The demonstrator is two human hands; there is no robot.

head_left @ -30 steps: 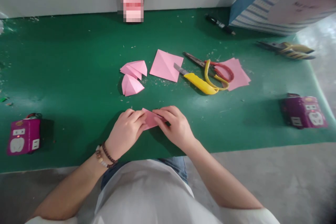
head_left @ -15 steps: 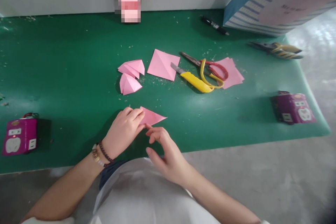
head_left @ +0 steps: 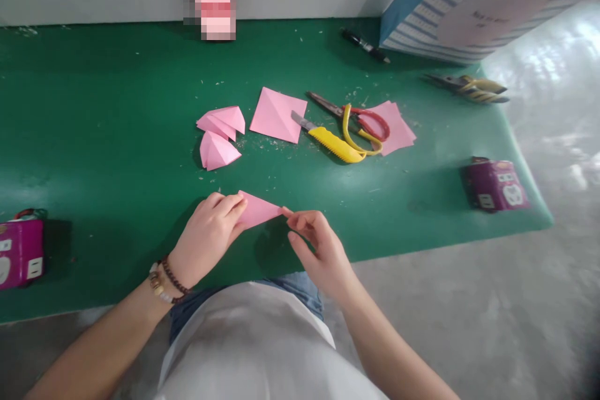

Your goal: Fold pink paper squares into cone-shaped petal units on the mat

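Observation:
A folded pink paper (head_left: 257, 209) with a narrow point to the right lies on the table close to my body. My left hand (head_left: 209, 228) holds it down at its wide left end, fingers bent over the paper. At the pointed tip, the index finger of my right hand (head_left: 321, 247) touches the paper, while the thumb stays apart from that finger. Two folded pink paper pieces (head_left: 220, 150) sit just beyond my left hand. To their right is a creased pink square (head_left: 276, 115), with the blade of a yellow utility knife (head_left: 335, 145) over its edge.
Scissors (head_left: 349, 114) with red and yellow handles overlap more pink sheets (head_left: 396, 128). Farther off are a black pen (head_left: 365, 47), pliers (head_left: 469, 87) and a striped box (head_left: 450, 19). Purple boxes stand at the left (head_left: 21, 253) and right (head_left: 499, 184). Paper scraps dot the green table (head_left: 117, 137).
My right index finger has slid rightward along the folded paper, from near my left hand to its pointed tip. My left hand stays on the paper. The whole view has shifted slightly.

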